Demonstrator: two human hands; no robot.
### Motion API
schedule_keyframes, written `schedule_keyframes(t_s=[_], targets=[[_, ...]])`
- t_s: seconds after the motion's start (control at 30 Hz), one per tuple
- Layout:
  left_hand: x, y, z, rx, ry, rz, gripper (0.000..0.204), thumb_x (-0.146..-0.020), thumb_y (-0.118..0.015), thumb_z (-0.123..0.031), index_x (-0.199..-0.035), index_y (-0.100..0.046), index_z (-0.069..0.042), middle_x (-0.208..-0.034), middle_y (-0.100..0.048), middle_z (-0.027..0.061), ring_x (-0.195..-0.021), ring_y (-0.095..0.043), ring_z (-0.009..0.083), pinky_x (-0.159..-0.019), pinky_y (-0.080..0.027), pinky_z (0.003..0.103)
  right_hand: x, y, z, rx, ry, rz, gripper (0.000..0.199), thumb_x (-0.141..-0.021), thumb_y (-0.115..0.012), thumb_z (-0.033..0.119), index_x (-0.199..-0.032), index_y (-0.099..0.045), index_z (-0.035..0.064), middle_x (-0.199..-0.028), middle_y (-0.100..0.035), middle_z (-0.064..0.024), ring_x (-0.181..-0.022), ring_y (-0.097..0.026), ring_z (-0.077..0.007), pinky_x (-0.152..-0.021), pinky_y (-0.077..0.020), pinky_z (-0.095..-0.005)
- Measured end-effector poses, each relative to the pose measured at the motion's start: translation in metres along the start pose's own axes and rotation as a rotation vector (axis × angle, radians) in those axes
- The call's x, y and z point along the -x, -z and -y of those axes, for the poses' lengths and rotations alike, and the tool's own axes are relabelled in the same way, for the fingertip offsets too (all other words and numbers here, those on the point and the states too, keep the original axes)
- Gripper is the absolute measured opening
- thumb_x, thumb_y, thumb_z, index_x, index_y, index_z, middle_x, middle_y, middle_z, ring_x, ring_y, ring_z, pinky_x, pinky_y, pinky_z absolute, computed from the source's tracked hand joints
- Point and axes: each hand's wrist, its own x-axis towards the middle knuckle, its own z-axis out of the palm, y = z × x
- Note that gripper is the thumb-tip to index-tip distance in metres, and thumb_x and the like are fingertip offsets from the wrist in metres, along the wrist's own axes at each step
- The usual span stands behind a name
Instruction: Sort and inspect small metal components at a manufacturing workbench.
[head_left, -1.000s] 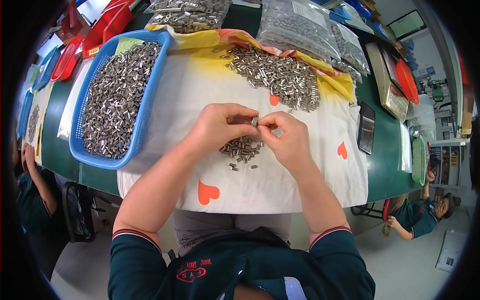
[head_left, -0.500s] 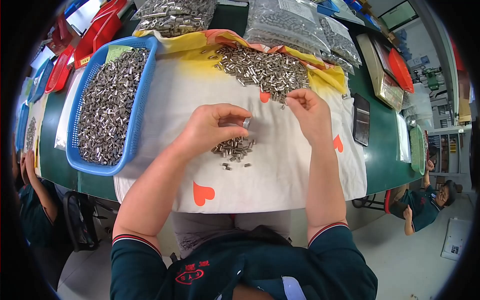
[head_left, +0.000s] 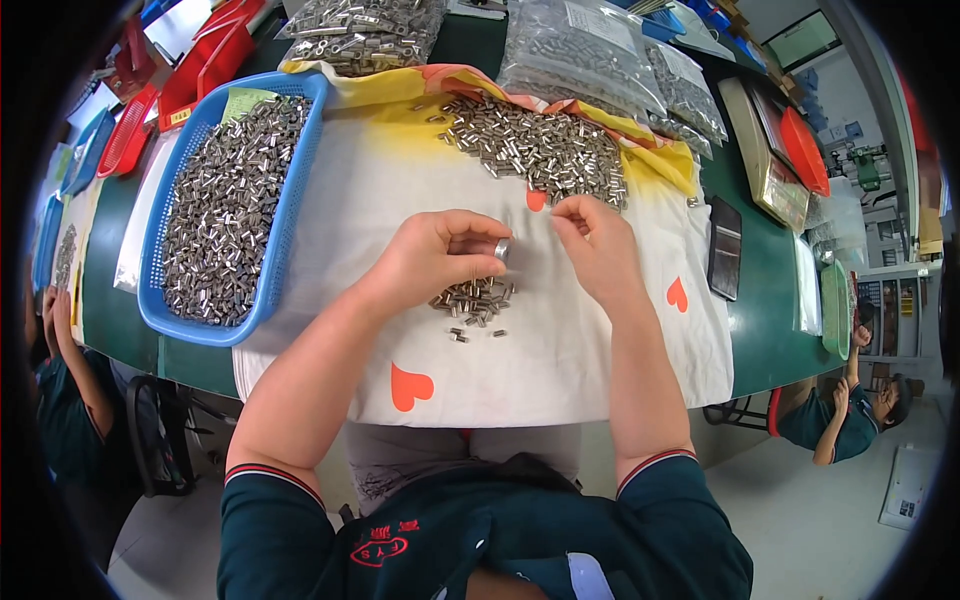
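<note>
My left hand [head_left: 432, 252] is closed around a small silvery metal ring-shaped piece [head_left: 503, 248], gripped between thumb and fingertips above the white cloth. Just under it lies a small heap of short metal cylinders [head_left: 478, 300], a few of them loose toward me. My right hand [head_left: 602, 258] faces it from the right, thumb and forefinger pinched together; whatever sits between those fingertips is too small to make out. Beyond both hands spreads a larger pile of the same metal cylinders [head_left: 540, 150].
A blue plastic basket [head_left: 150, 270] full of metal cylinders stands at the left. Clear bags of metal parts [head_left: 580, 50] line the back. A dark phone-like slab [head_left: 724, 248] lies on the green table at the right. Other people sit at both sides.
My right hand has moved left from the near edge of the big pile toward my left hand, still pinched. My left hand keeps its grip on the ring-shaped piece.
</note>
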Motion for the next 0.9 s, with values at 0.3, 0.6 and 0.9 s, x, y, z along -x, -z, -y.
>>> schedule_keyframes(t_s=[0.3, 0.6, 0.9], targets=[[-0.002, 0.003, -0.001, 0.066, -0.017, -0.022, 0.03, -0.075, -0.062, 0.001, -0.105, -0.056, 0.003, -0.088, -0.061, 0.004, -0.08, -0.058, 0.0081, -0.072, -0.048, 0.021, 0.015, -0.011, 0.022, -0.369, 0.095, 0.12, 0.009, -0.073, -0.06, -0.001, -0.082, -0.061, 0.0005, -0.078, -0.058, -0.0023, -0.073, -0.053, -0.0099, -0.066, -0.0419, -0.0219], [-0.001, -0.001, 0.0, -0.12, 0.019, -0.093, 0.029, -0.073, -0.066, -0.002, -0.101, -0.059, 0.003, -0.085, -0.062, 0.0037, -0.078, -0.057, 0.0066, -0.07, -0.047, 0.019, 0.021, -0.022, 0.025, -0.046, 0.303, -0.049, 0.007, -0.071, -0.06, 0.0, -0.077, -0.059, -0.0001, -0.073, -0.06, -0.0045, -0.067, -0.056, -0.0122, -0.06, -0.0443, -0.0239], [0.001, 0.001, 0.001, 0.032, 0.015, -0.01, 0.03, -0.073, -0.066, -0.001, -0.102, -0.058, 0.003, -0.086, -0.061, 0.0034, -0.078, -0.057, 0.0066, -0.072, -0.048, 0.02, 0.01, -0.008, 0.017, -0.338, 0.024, 0.125, 0.009, -0.071, -0.065, 0.004, -0.078, -0.06, 0.0004, -0.071, -0.058, -0.0003, -0.065, -0.052, -0.0074, -0.061, -0.0422, -0.0209]])
